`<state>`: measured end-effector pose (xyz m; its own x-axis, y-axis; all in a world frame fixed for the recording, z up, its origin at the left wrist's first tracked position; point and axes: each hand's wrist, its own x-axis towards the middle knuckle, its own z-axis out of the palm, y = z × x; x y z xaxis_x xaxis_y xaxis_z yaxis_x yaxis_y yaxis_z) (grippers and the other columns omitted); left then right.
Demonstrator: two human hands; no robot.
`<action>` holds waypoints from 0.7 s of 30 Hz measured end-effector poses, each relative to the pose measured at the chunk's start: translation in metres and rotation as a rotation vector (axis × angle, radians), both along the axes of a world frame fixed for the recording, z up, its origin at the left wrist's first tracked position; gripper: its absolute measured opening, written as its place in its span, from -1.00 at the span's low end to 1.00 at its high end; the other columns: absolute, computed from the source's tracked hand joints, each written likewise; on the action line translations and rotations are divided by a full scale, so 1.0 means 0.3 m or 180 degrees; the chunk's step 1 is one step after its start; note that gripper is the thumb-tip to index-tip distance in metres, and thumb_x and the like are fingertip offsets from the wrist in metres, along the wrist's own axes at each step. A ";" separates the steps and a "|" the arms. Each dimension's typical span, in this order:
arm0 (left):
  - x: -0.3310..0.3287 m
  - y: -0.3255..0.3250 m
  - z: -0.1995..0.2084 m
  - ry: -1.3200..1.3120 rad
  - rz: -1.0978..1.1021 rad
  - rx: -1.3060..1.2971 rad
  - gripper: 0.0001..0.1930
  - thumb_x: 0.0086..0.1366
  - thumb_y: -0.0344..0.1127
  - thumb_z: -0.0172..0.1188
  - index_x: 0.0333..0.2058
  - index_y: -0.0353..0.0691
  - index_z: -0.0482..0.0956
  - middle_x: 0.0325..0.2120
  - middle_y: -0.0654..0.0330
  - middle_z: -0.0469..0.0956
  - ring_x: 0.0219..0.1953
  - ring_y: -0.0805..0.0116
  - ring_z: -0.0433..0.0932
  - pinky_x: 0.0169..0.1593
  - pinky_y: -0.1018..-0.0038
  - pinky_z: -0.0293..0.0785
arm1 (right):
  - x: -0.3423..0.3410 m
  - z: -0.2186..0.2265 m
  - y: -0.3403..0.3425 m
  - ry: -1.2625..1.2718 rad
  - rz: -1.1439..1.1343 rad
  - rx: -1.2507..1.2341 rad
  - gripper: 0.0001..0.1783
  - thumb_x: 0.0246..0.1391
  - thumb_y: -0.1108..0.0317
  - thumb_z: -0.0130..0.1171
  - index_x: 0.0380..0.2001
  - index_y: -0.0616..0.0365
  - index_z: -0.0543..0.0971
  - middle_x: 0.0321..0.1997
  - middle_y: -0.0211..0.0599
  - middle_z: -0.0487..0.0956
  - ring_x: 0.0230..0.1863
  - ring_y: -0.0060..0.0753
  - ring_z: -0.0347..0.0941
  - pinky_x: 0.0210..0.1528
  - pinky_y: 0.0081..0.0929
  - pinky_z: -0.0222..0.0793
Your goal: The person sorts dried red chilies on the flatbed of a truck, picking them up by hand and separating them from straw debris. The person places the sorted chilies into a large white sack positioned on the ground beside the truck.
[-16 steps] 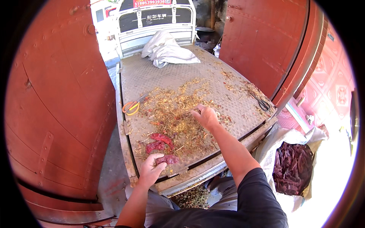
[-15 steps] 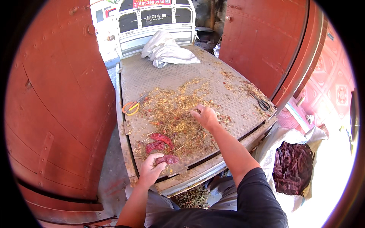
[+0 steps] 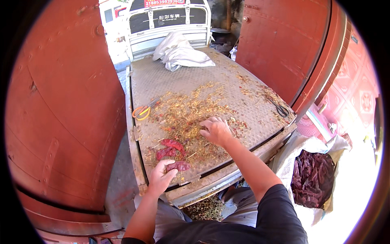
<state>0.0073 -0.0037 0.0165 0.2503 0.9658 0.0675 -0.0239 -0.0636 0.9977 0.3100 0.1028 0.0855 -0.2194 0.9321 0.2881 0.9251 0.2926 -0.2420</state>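
Note:
My left hand is closed at the near edge of the truck bed, gripping a wrinkled dark red dried chili pepper between thumb and fingers. Just beyond it lie a brighter red dried chili and a darker dried chili, side by side. Over a spread of yellow seeds and stem scraps, my right hand reaches in with its fingers apart. No object shows in that hand, though its palm side is hidden.
Orange-handled scissors lie at the bed's left edge, dark-handled scissors at its right. A white sack is heaped at the far end. On the right stands an open sack of dried chilies. Red metal doors flank the bed.
My right hand has shifted a little nearer to me, and its fingers have spread from a more closed shape. My left hand keeps the chili in nearly the same place.

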 end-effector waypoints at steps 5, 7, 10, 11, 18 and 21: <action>-0.004 0.007 -0.024 -0.0056 -0.0011 -0.0001 -0.64 0.31 -0.49 0.30 0.06 -0.38 0.50 -0.21 0.20 0.64 -0.22 0.56 0.57 -0.13 0.55 0.53 | -0.089 -0.017 -0.036 -0.0052 0.0344 -0.0032 -0.69 0.17 0.07 0.25 -0.05 -0.15 0.65 0.08 -0.25 0.59 0.20 -0.09 0.44 0.29 -0.05 0.25; -0.005 0.013 -0.033 -0.0113 -0.0042 0.0009 -0.65 0.32 -0.49 0.31 0.05 -0.37 0.50 -0.22 0.22 0.63 -0.21 0.57 0.57 -0.13 0.54 0.52 | -0.127 -0.023 -0.051 -0.0011 0.0501 -0.0129 -0.73 0.16 0.14 0.25 -0.08 -0.17 0.66 0.03 -0.27 0.59 0.18 -0.09 0.45 0.26 -0.07 0.27; -0.002 0.012 -0.031 -0.0214 -0.0079 -0.0046 -0.66 0.32 -0.49 0.31 0.05 -0.36 0.51 -0.22 0.23 0.63 -0.21 0.57 0.56 -0.12 0.54 0.52 | -0.166 -0.051 -0.058 -0.0079 0.0688 -0.0093 -0.76 0.13 0.20 0.25 -0.13 -0.13 0.67 -0.01 -0.29 0.60 0.16 -0.09 0.45 0.26 -0.08 0.27; -0.001 0.012 -0.031 -0.0180 -0.0084 -0.0039 -0.66 0.32 -0.49 0.31 0.05 -0.36 0.51 -0.22 0.23 0.63 -0.20 0.57 0.56 -0.12 0.55 0.52 | -0.165 -0.061 -0.053 -0.0180 0.0648 -0.0171 -0.77 0.12 0.20 0.26 -0.14 -0.12 0.68 -0.02 -0.29 0.60 0.16 -0.10 0.45 0.26 -0.08 0.27; -0.003 0.010 -0.028 -0.0150 -0.0076 0.0000 -0.66 0.32 -0.47 0.32 0.05 -0.36 0.51 -0.20 0.21 0.63 -0.18 0.56 0.56 -0.10 0.54 0.52 | -0.093 -0.068 -0.059 -0.0252 0.0419 -0.0151 -0.81 0.13 0.15 0.28 -0.21 -0.12 0.67 -0.01 -0.26 0.58 0.15 -0.12 0.44 0.24 -0.10 0.28; -0.006 0.012 -0.028 -0.0088 -0.0083 0.0005 -0.65 0.32 -0.47 0.32 0.05 -0.36 0.51 -0.20 0.20 0.64 -0.17 0.55 0.57 -0.09 0.52 0.53 | -0.052 -0.031 -0.087 0.0154 0.0315 -0.0078 -0.67 0.11 0.18 0.31 -0.05 -0.05 0.65 -0.01 -0.20 0.61 0.14 -0.04 0.47 0.29 -0.10 0.31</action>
